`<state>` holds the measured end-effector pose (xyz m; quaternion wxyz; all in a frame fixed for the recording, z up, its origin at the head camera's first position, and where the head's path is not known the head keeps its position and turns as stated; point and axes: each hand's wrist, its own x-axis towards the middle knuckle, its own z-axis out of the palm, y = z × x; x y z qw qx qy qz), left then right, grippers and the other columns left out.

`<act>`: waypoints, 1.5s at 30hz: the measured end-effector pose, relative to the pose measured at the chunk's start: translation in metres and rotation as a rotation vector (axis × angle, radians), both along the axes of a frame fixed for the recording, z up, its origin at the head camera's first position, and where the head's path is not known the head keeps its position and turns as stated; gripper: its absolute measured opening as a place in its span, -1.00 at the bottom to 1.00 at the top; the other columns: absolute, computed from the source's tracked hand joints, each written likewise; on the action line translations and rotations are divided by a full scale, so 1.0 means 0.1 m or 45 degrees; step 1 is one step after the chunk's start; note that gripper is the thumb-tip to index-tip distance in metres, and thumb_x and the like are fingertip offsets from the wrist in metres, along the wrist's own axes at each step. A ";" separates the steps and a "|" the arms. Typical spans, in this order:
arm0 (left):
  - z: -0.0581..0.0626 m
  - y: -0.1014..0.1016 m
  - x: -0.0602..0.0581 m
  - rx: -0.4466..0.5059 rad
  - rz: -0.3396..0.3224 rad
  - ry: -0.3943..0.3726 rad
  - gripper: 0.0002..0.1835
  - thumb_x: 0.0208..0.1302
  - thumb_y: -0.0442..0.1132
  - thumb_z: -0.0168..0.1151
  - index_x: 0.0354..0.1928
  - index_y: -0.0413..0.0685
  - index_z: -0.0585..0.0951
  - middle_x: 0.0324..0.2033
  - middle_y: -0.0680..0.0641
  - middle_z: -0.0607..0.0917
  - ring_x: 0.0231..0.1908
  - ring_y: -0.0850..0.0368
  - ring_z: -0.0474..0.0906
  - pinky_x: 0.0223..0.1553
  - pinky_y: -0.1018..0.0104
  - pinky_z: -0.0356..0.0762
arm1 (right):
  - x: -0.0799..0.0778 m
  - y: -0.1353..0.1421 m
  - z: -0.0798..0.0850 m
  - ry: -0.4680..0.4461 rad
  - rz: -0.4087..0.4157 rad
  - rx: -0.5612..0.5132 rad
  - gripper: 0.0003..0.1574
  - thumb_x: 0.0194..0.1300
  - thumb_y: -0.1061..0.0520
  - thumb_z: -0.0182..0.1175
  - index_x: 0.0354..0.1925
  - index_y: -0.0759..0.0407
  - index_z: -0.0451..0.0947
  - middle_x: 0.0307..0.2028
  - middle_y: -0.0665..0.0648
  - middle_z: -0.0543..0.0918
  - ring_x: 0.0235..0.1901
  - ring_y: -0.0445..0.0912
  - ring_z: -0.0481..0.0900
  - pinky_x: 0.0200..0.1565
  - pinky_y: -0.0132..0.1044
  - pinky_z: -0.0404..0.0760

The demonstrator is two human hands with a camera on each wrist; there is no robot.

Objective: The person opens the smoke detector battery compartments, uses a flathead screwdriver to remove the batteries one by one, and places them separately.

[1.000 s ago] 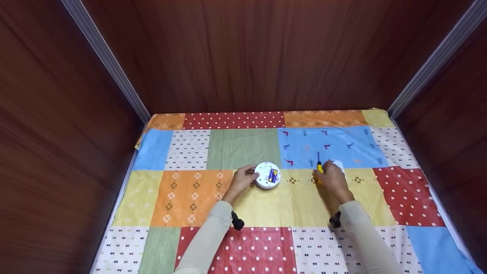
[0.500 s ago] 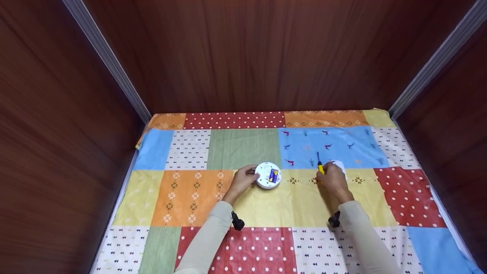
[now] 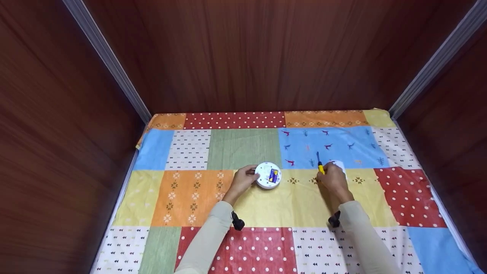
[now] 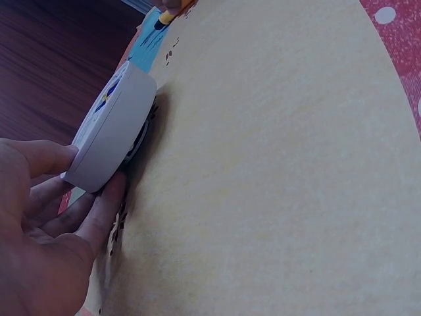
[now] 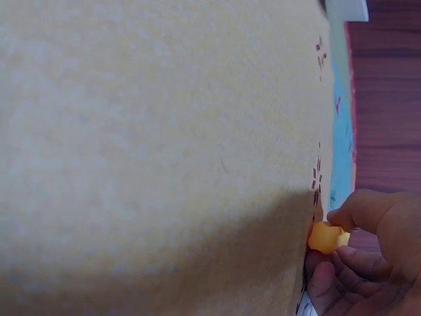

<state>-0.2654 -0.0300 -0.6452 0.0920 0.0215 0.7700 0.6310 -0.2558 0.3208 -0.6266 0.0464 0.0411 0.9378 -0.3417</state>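
My left hand (image 3: 242, 182) pinches the left edge of a round white device (image 3: 268, 176), thumb on its upper face and fingers beneath. Two blue and yellow batteries (image 3: 273, 176) show in that upper face. In the left wrist view the device (image 4: 112, 128) is tilted, its underside close over the cloth. To the right, my right hand (image 3: 334, 180) holds a screwdriver (image 3: 321, 168) by its yellow handle, shaft pointing away from me. The right wrist view shows the handle's rounded end (image 5: 323, 238) between thumb and fingers. A white item (image 3: 339, 164) is partly hidden behind this hand.
A patchwork-print cloth (image 3: 251, 148) covers the table. Dark wood-grain panels (image 3: 247, 57) rise at the back and both sides, joined by grey metal strips (image 3: 110, 61) at the corners.
The right thumb and fingers have shifted on the screwdriver, so less of its yellow handle shows than a second ago. My left hand and the white device have stayed in place.
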 end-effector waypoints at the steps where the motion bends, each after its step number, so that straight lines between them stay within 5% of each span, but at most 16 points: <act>1: 0.00 0.00 0.00 0.000 0.000 -0.001 -0.60 0.39 -0.39 0.32 0.24 -0.31 0.67 -0.03 -0.28 0.77 -0.18 0.17 0.66 -0.20 0.38 0.73 | 0.00 0.00 0.00 0.001 0.003 -0.003 -0.57 0.53 0.18 0.16 0.17 0.51 0.49 -0.03 0.51 0.67 -0.30 0.09 0.70 -0.35 -0.26 0.68; 16: 0.02 0.01 0.01 0.027 0.000 -0.022 -0.58 0.41 -0.37 0.32 0.27 -0.33 0.62 0.03 -0.30 0.75 -0.06 0.06 0.71 -0.13 0.33 0.77 | 0.02 0.03 0.06 0.034 -0.039 -0.001 -0.56 0.53 0.12 0.16 0.18 0.43 0.46 0.02 0.49 0.66 -0.26 0.11 0.67 -0.28 -0.22 0.64; 28: 0.03 0.01 0.00 0.063 -0.038 -0.025 -0.64 0.52 -0.35 0.26 0.28 -0.25 0.66 -0.05 -0.25 0.75 -0.17 0.16 0.68 -0.14 0.17 0.87 | 0.04 -0.06 0.24 0.007 -0.056 -0.087 -0.58 0.59 0.11 0.17 0.21 0.36 0.41 0.00 0.44 0.67 -0.44 0.01 0.66 -0.48 -0.25 0.64; 45: 0.08 0.03 0.02 0.084 -0.075 -0.081 -0.62 0.54 -0.29 0.24 0.32 -0.18 0.57 -0.01 -0.27 0.73 -0.21 0.07 0.73 -0.13 0.09 0.88 | 0.04 -0.15 0.47 0.114 0.044 -0.005 -0.56 0.58 0.07 0.14 0.19 0.38 0.42 -0.06 0.40 0.70 -0.26 0.13 0.68 -0.14 -0.01 0.69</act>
